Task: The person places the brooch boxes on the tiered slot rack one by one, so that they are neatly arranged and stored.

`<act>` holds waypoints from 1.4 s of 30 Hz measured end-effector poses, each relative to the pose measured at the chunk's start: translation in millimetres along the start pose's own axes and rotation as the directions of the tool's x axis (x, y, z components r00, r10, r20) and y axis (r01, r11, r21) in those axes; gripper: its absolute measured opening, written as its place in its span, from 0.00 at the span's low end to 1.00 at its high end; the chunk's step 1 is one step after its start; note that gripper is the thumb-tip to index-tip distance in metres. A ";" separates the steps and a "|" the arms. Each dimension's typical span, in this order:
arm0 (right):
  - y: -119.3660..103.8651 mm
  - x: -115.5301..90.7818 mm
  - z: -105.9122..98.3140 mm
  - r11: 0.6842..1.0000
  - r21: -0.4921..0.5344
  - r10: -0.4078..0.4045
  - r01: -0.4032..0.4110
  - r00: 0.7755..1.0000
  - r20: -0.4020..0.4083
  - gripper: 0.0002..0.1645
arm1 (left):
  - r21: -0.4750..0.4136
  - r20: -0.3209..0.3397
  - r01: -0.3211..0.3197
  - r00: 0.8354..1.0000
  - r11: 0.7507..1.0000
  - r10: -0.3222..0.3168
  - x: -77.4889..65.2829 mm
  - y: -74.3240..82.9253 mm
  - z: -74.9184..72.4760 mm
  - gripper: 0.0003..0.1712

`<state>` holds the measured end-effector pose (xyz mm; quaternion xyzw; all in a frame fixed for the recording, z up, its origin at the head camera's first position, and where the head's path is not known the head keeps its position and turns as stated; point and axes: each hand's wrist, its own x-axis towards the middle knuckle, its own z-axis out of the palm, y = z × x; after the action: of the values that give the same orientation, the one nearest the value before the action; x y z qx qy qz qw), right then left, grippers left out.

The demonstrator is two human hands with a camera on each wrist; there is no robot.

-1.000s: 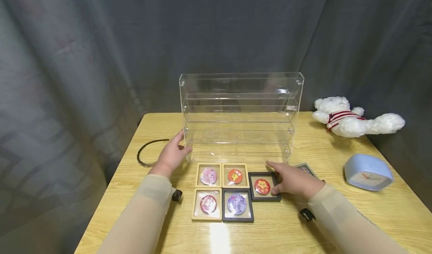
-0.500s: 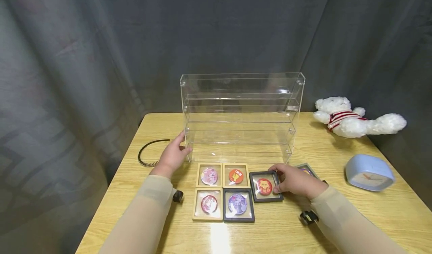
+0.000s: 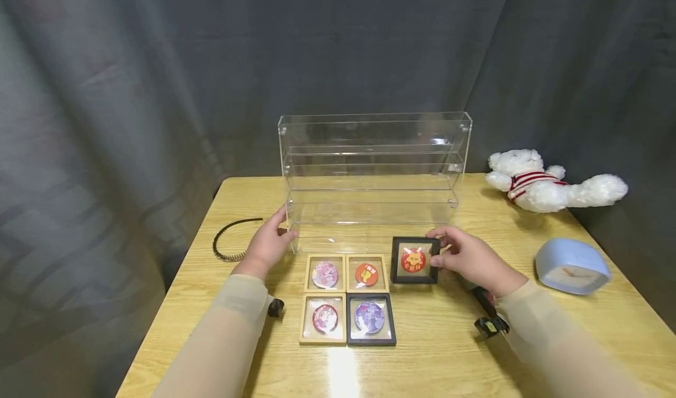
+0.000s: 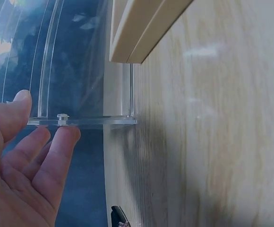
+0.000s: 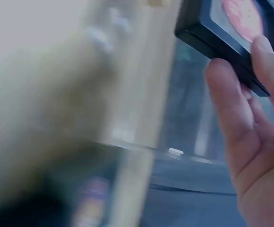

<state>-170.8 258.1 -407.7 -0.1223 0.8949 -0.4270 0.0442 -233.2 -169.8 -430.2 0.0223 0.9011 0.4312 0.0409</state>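
The black frame [image 3: 414,260] with a red and yellow badge is tilted up in front of the right end of the clear shelf [image 3: 369,190], just right of the far pair of light frames. Whether its lower edge touches the table [image 3: 449,357] cannot be told. Its right edge is partly covered by fingers; the right wrist view cuts off its top.

The right hand [image 3: 472,261] pinches that right edge between thumb and fingers, the gap no wider than the frame. The left hand [image 3: 266,246] grips the shelf's left side panel, thumb and fingers on opposite faces, a narrow gap.

Four frames lie flat, edges touching: far left light frame [image 3: 308,273], far right light frame [image 3: 349,275], near left light frame [image 3: 303,321] and purple-badge black frame [image 3: 392,321]. Glare spots their covers. The shelf's lower right corner is screened by the right hand and raised frame.

Low in the right wrist view, a multicoloured patch [image 5: 93,198] is too blurred to identify. Left, a black headband [image 3: 217,242] runs partly behind the left wrist. Right stand a blue clock [image 3: 573,267] and, farther, a white plush toy [image 3: 549,195], lying down.
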 end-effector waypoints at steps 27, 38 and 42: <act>-93.1 85.0 -115.8 1.000 -0.025 -0.017 0.005 0.868 -0.496 0.29 | -0.043 -0.001 0.023 1.000 0.999 -0.023 2.5 -1.7 -2.9 0.43; -82.7 85.4 -109.0 0.971 -0.209 0.003 -0.113 0.886 -0.464 0.28 | -0.053 -0.008 0.004 1.000 0.999 -0.004 4.3 -2.5 0.1 0.43; -83.3 84.5 -104.2 0.957 -0.267 -0.014 -0.112 0.903 -0.430 0.25 | -0.039 -0.006 0.012 1.000 0.999 -0.012 2.3 -2.8 -0.3 0.43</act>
<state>-256.4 264.6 -275.2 -0.0080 0.9377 -0.3083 -0.1603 -235.5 -171.7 -432.3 0.0147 0.8927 0.4485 0.0411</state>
